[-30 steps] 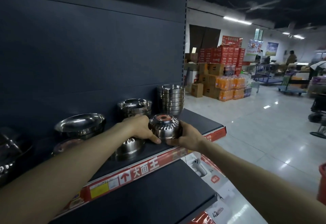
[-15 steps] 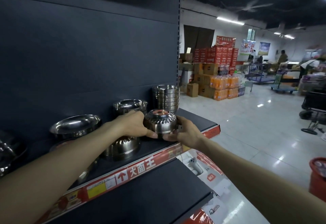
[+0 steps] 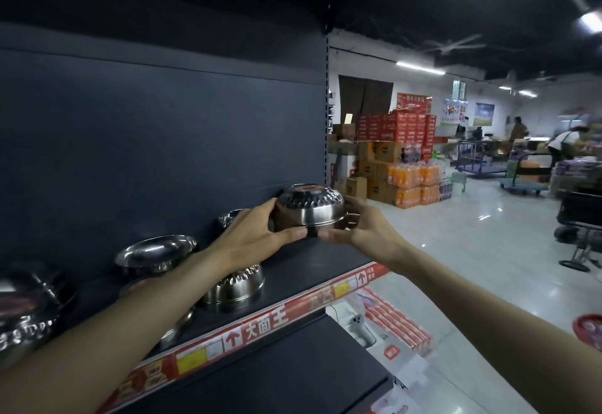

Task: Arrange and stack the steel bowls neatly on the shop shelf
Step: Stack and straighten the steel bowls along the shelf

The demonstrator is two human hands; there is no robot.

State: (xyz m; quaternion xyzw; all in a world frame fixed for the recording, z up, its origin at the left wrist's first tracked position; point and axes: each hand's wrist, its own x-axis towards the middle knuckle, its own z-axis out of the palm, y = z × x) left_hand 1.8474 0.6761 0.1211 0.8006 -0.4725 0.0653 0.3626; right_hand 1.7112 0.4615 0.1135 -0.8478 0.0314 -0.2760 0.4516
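Observation:
Both my hands hold one upside-down steel bowl [image 3: 308, 208] with a red label on its base, raised above the right end of the dark shelf [image 3: 325, 259]. My left hand [image 3: 252, 237] grips its left side, my right hand [image 3: 366, 231] its right side, thumbs under the rim. The bowl hides most of the bowl stack behind it; only a bit of rim [image 3: 351, 221] shows. Another upside-down bowl [image 3: 236, 286] stands under my left wrist. An upright wide bowl [image 3: 156, 250] sits further left, and more bowls [image 3: 27, 309] lie at the far left.
A red price strip [image 3: 293, 311] runs along the shelf's front edge, with a lower dark shelf [image 3: 277, 371] beneath. To the right are the white shop floor, stacked cartons and orange drink packs [image 3: 410, 179], trolleys and people far off.
The bowl in my two hands has risen off the shelf and moved right and back, in front of the stack. The view has shifted with it.

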